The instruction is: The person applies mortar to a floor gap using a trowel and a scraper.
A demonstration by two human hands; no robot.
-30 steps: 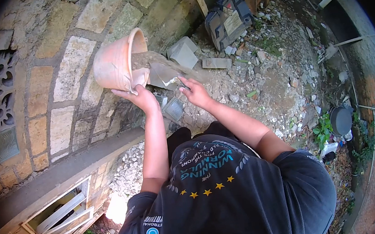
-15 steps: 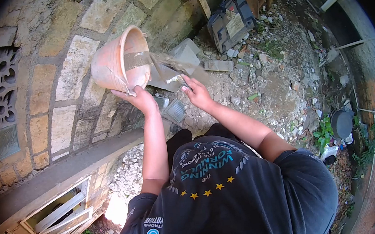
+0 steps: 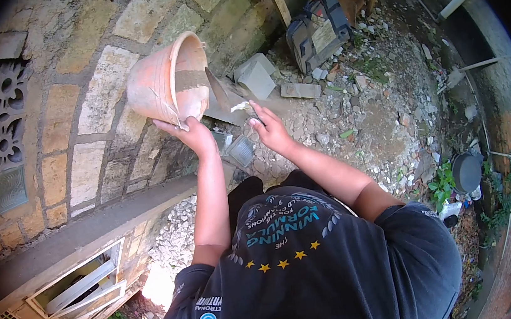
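An orange bucket (image 3: 151, 86) is tilted on its side, its mouth facing right, with grey-brown material inside. My left hand (image 3: 193, 135) supports the bucket from below at its rim. In my right hand (image 3: 273, 133) is the handle of a trowel (image 3: 218, 90), whose blade stands just outside the bucket's mouth. My fingers are wrapped round the handle, which is partly hidden by them.
A stone block wall (image 3: 95, 83) runs along the left. Beyond the trowel lie pale blocks (image 3: 256, 79) and a dark plastic case (image 3: 319, 34). Rubble covers the ground, and a round black container (image 3: 467, 172) stands at the right.
The loose material that was flying off to the right of the trowel has mostly gone from the air. The bucket has shifted slightly right, and the trowel blade shows more clearly.
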